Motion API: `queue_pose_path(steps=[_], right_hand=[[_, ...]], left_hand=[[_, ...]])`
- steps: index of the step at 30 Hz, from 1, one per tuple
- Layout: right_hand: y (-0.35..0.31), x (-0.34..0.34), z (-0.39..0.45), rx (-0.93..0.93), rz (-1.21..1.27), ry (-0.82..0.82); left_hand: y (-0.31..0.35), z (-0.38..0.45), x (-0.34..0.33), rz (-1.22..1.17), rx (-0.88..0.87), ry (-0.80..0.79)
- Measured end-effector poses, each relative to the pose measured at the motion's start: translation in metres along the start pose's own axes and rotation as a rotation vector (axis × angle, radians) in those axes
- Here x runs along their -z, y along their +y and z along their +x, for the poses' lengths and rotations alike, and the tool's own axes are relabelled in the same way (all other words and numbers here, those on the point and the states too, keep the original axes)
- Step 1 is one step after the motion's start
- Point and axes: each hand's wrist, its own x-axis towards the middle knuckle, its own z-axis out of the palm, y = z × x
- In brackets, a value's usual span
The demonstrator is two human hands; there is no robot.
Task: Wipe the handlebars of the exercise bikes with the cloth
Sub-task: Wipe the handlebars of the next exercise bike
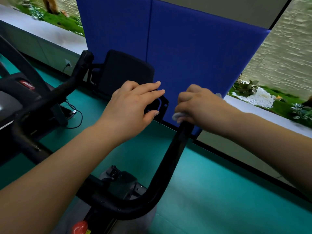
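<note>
Now, right hand: my right hand [200, 105] is curled tight over the top end of the near bike's right handlebar [170, 164], fingers wrapped round it and knuckles up.
Cloth: the pale cloth [177, 116] is bunched inside that grip, pressed against the bar; a wad shows under my fingers on the inner side and a small tuft pokes out at the far side of my hand.
Left hand: my left hand [133, 105] is beside the right one, fingers nearly straight and lying on the black bracket [161, 107] at the bike's console, thumb below it; it curls round nothing.
Handlebar: the black bar rises from a curved bend low in the view, up to my right hand.
Console: a dark screen [126, 73] stands behind my left hand, back towards me.
Second bike: another black handlebar [74, 78] stands off to the left, untouched.
Knob: a red knob [79, 227] sits at the bottom edge.
Surroundings: green floor [219, 191] below, blue panel [194, 56] ahead.
</note>
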Motion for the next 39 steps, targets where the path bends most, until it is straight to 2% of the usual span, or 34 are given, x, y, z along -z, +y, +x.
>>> queue_pose_path(steps=[4,9,15,19,21,23,26,28,32,35,37,39], right_hand=[[0.01,0.007,0.008,-0.072,-0.028,-0.038],[-0.017,-0.009,-0.006,0.082,-0.02,-0.032],[-0.015,0.003,0.001,-0.072,-0.107,-0.059],[-0.044,-0.006,0.003,-0.035,-0.115,-0.146],[-0.055,-0.019,-0.005,0.028,0.001,-0.088],[-0.047,-0.024,-0.013,-0.009,0.068,0.044],[-0.021,-0.025,-0.023,-0.251,0.152,0.36],[-0.013,-0.026,-0.028,-0.4,0.241,0.513],[-0.047,-0.054,-0.041,-0.484,0.405,0.632],[-0.073,-0.072,-0.054,-0.452,0.458,0.639],[-0.066,-0.072,-0.054,-0.452,0.474,0.687],[-0.05,-0.068,-0.049,-0.536,0.507,0.791]], left_hand=[[-0.003,0.0,-0.002,-0.045,0.0,0.015],[-0.002,-0.002,-0.004,-0.057,0.013,0.019],[-0.004,0.0,-0.003,-0.063,0.012,0.01],[-0.001,-0.001,-0.005,-0.067,0.007,0.031],[0.0,-0.001,-0.005,-0.047,0.009,0.03],[0.002,-0.002,-0.004,-0.018,-0.001,0.031],[0.007,-0.004,-0.005,0.053,-0.026,0.031],[0.012,-0.006,-0.008,0.084,-0.036,0.048],[0.018,-0.008,-0.013,0.085,-0.038,0.063],[0.02,-0.007,-0.012,0.075,-0.025,0.049],[0.02,-0.005,-0.011,0.074,-0.023,0.048],[0.023,-0.004,-0.009,0.073,-0.02,0.048]])
